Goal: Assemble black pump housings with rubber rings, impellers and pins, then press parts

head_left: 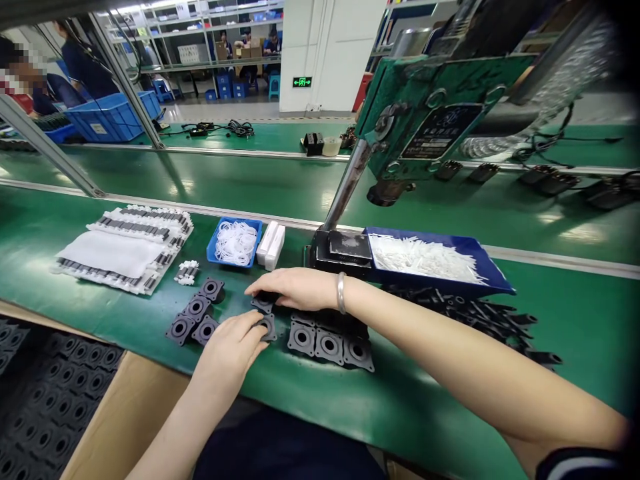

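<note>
Two dark flanged parts (271, 328) sit between the left group (196, 307) and right group (330, 345); your left hand (230, 343) pinches the near one, your right hand (306, 288) curls over the far one, grip hidden; hands crowding this close could knock the pair askew

Before you, at the centre, a matte dark-grey, square-flanged, plastic-looking part with a round central hole (271, 327) sits between the thumb and fingers of your left hand (231, 341); whether it is gripped cannot be told. Just beyond it, a second flanged part (261, 305) is partly hidden beneath your right hand (303, 288). To the left, a cluster of four matching parts (197, 307) stands flange-up, the nearest-right one partly covered. To the right, a block of matching parts (330, 346) shows three flange-up in its near row, with more behind, largely hidden.
</note>
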### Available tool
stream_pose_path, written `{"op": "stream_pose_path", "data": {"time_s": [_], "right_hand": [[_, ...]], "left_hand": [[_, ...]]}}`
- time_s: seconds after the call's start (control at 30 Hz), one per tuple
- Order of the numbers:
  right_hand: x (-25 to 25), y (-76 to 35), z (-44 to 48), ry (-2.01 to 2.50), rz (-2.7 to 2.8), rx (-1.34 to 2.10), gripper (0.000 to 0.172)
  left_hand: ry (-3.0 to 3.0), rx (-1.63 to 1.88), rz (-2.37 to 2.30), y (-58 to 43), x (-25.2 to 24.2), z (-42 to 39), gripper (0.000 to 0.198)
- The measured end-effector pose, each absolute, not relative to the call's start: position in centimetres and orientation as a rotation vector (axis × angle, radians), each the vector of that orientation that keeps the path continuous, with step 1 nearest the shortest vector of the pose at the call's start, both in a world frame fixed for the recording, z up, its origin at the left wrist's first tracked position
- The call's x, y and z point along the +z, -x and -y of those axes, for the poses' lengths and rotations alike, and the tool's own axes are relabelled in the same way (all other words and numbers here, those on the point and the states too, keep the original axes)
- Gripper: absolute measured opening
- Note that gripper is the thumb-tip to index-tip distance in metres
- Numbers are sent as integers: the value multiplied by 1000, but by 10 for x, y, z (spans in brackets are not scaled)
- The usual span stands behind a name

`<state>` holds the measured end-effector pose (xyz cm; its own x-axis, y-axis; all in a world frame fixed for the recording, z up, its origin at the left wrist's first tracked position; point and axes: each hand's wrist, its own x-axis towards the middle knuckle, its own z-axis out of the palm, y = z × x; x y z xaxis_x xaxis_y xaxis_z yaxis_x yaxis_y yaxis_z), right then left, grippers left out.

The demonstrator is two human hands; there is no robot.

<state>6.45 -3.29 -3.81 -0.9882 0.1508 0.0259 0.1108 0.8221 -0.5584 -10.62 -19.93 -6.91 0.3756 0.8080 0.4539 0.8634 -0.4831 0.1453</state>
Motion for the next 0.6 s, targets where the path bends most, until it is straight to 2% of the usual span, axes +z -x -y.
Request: {"op": "stream_pose_path", "data": {"time_s": [0.43,0.6], "right_hand": [[-28,-86,45,298,2912,1071,48],[-26,-88,47,341,2936,1110,44]], "left_hand": [[2473,-731,1567,88,-75,219,32],[2491,-736,1649,80,-76,223,24]]}}
